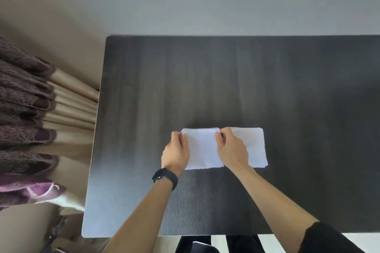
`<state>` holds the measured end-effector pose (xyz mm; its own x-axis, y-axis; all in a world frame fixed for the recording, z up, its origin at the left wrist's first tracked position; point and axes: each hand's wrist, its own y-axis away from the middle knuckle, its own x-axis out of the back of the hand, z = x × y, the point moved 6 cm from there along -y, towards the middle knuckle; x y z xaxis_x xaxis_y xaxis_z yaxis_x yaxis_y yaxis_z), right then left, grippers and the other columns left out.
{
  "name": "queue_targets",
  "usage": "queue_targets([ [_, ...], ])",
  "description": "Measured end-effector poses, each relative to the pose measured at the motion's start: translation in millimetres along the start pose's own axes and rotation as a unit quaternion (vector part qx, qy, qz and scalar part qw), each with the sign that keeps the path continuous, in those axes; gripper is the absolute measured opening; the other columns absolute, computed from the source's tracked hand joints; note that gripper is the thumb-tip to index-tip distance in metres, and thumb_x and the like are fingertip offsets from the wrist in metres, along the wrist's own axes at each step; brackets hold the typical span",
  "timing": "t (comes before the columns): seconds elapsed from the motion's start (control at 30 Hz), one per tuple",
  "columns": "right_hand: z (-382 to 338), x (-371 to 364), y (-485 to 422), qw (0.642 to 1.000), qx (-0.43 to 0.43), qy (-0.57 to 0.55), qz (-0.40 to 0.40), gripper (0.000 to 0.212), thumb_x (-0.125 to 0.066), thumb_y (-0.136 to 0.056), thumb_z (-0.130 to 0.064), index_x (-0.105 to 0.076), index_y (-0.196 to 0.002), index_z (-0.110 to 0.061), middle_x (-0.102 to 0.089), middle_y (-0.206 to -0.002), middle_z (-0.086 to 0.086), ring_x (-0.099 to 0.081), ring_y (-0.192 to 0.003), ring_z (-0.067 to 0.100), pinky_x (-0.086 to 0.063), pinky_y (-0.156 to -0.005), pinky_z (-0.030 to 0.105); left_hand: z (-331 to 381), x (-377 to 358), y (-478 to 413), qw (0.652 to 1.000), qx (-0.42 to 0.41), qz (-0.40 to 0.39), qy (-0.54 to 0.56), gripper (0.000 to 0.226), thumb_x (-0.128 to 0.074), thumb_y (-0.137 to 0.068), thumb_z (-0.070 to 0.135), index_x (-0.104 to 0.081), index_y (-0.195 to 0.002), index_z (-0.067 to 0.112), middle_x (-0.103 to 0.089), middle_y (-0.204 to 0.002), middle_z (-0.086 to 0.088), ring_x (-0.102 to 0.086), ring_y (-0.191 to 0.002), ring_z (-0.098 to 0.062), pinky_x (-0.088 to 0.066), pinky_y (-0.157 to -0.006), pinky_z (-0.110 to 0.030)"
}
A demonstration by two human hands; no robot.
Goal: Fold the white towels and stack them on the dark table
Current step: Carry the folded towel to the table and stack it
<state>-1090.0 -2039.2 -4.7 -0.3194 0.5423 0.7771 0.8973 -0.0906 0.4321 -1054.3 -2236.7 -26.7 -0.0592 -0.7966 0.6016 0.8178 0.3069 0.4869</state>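
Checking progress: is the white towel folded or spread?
Partly folded: the white towel is doubled over at left; left hand and right hand pinch that layer's far corners.

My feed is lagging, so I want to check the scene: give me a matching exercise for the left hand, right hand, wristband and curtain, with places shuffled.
Things: 1 left hand; 2 right hand; 3 black wristband; 4 curtain.
Places: A beside the table's left edge; B gripping the white towel's far left corner; C on the left wrist; D pinching the towel's far edge near its middle.
Pairs: 1-B; 2-D; 3-C; 4-A.
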Motion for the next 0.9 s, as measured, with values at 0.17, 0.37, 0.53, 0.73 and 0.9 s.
queue_targets([
  [0.17,-9.8,3.8,20.7,0.992,0.071,0.072,0.076,0.028,-0.051,-0.097,-0.033,-0.054,-0.119,-0.016,-0.056,-0.120,0.003,-0.061,-0.084,0.027,-0.044,-0.062,0.030,13.4,12.2,10.5,0.969,-0.172,0.112,-0.141,0.042,-0.047,-0.100,0.040,-0.044,-0.138,0.021,-0.052,-0.133,0.000,-0.055,-0.113,-0.023,-0.050,-0.083,-0.040],
  [0.37,-17.9,-28.2,30.3,0.953,0.189,0.227,0.060,0.059,-0.011,-0.104,-0.036,-0.031,-0.153,-0.009,-0.028,-0.161,0.008,-0.024,-0.150,0.026,-0.027,-0.118,0.049,2.0,-13.2,2.6,0.909,-0.261,0.014,-0.325,0.063,-0.029,-0.103,0.048,-0.014,-0.158,0.024,-0.006,-0.166,0.004,-0.007,-0.153,-0.018,-0.016,-0.120,-0.055],
  [0.53,4.4,-45.3,16.4,0.952,0.167,0.254,0.027,0.061,-0.007,-0.104,-0.039,-0.015,-0.157,-0.010,-0.016,-0.165,0.006,-0.011,-0.153,0.023,-0.014,-0.121,0.054,-3.0,-16.9,-9.8,0.896,-0.260,-0.007,-0.360,0.063,-0.022,-0.103,0.052,-0.007,-0.159,0.026,-0.001,-0.166,0.007,-0.004,-0.153,-0.018,-0.011,-0.121,-0.055],
  [0.73,5.4,-38.7,17.6,0.952,0.176,0.249,0.021,0.060,-0.018,-0.104,-0.039,-0.017,-0.158,-0.012,-0.015,-0.165,0.003,-0.008,-0.153,0.020,-0.013,-0.121,0.054,-0.3,-18.6,-5.4,0.897,-0.237,-0.007,-0.373,0.064,-0.021,-0.102,0.051,-0.011,-0.159,0.023,-0.007,-0.166,0.001,-0.011,-0.152,-0.020,-0.013,-0.120,-0.055],
  [0.9,14.9,8.4,48.9,0.971,0.146,0.187,0.037,0.063,-0.026,-0.098,-0.050,-0.035,-0.152,-0.019,-0.029,-0.161,0.003,-0.026,-0.149,0.026,-0.022,-0.119,0.053,15.5,-4.0,17.0,0.889,-0.216,-0.024,-0.402,0.067,-0.028,-0.098,0.050,-0.013,-0.158,0.025,-0.016,-0.164,-0.010,-0.020,-0.150,-0.033,-0.022,-0.115,-0.059],
])
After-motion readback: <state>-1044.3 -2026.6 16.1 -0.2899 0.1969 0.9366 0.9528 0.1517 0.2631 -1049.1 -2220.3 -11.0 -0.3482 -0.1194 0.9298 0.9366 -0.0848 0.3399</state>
